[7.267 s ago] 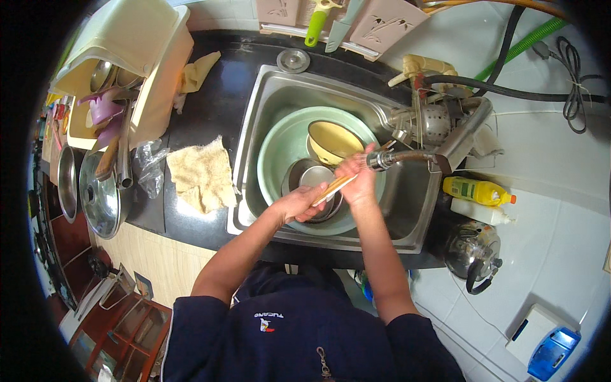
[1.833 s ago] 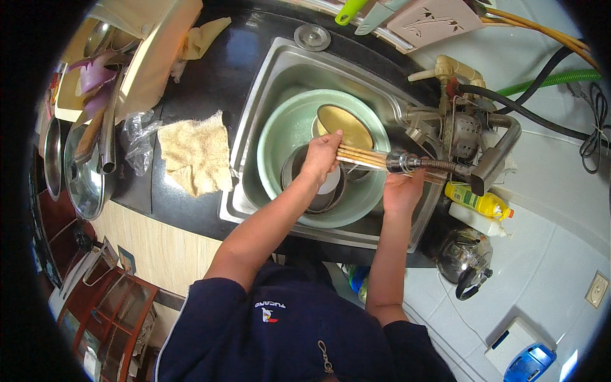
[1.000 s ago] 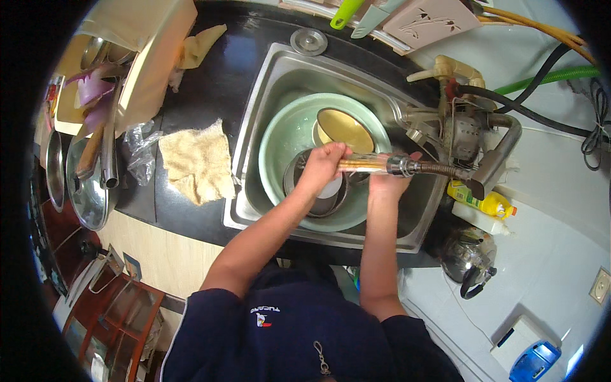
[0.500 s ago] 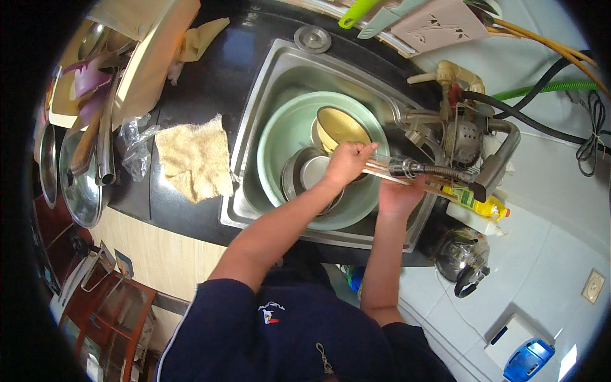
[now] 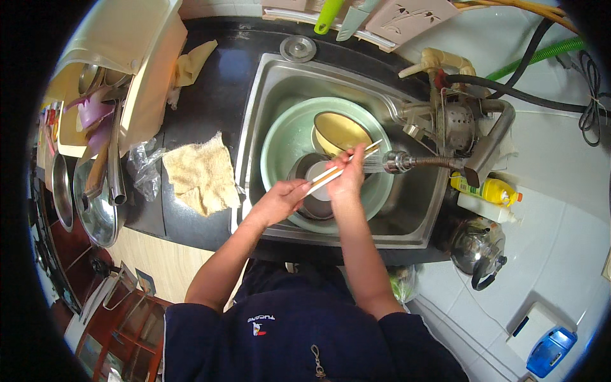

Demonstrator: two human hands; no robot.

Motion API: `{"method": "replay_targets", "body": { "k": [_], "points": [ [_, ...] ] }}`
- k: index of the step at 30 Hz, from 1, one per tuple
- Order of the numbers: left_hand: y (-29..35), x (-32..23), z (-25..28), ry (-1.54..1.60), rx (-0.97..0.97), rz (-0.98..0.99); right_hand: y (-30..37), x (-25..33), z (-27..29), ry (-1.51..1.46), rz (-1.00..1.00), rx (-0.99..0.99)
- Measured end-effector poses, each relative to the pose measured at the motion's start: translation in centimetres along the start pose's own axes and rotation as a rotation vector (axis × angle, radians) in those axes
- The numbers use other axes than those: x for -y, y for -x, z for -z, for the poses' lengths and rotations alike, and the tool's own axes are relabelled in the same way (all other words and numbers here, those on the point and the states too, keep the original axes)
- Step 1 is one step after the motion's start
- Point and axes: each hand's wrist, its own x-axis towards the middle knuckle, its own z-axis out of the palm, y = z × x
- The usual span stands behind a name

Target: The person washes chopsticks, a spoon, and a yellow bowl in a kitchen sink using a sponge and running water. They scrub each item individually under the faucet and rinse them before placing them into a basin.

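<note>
A bundle of white and brown chopsticks (image 5: pixel 323 181) slants across the front part of a pale green basin (image 5: pixel 270 137) in the sink. My left hand (image 5: pixel 284 202) closes on the bundle's near-left end. Farther along, my right hand (image 5: pixel 345 181) wraps around the sticks, and their far tips poke out past its fingers. Water streams from the tap's spray head (image 5: pixel 398 162) toward the right hand. Inside the basin lie a yellow-lined oval bowl (image 5: pixel 347 134) and a round metal bowl (image 5: pixel 310 164), partly hidden by my hands.
The steel sink (image 5: pixel 254 121) surrounds the basin. A beige cloth (image 5: pixel 202 175) lies on the black counter to the left, beside a cream utensil bin (image 5: pixel 149 83). On the right are a yellow bottle (image 5: pixel 496 192) and a metal kettle (image 5: pixel 476 245).
Both hands and the chopsticks have moved left, away from beneath the spray head. The left hand has gone to the near end, the right to the far end. The view has shifted slightly.
</note>
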Motion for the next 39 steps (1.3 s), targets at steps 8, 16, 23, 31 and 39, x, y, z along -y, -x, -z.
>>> {"method": "replay_targets", "body": {
  "k": [8,16,23,31,39],
  "points": [
    [0.0,-0.7,-1.0,0.058,-0.246,-0.174,-2.6,4.2,1.4,-0.184,0.06,0.137],
    [1.0,-1.3,-1.3,-0.264,-0.158,-0.247,1.2,2.3,0.0,-0.052,0.143,0.125],
    [1.1,-1.1,-0.5,0.226,0.068,0.087,-2.1,4.8,1.8,-0.185,-0.024,0.334],
    [-0.8,-0.2,1.7,0.619,-0.394,-0.219,-0.3,6.2,2.4,0.013,0.019,0.502],
    [-1.6,-0.6,2.9,0.871,-0.444,-0.389,1.4,6.2,2.8,0.134,0.028,0.597]
  ]
}}
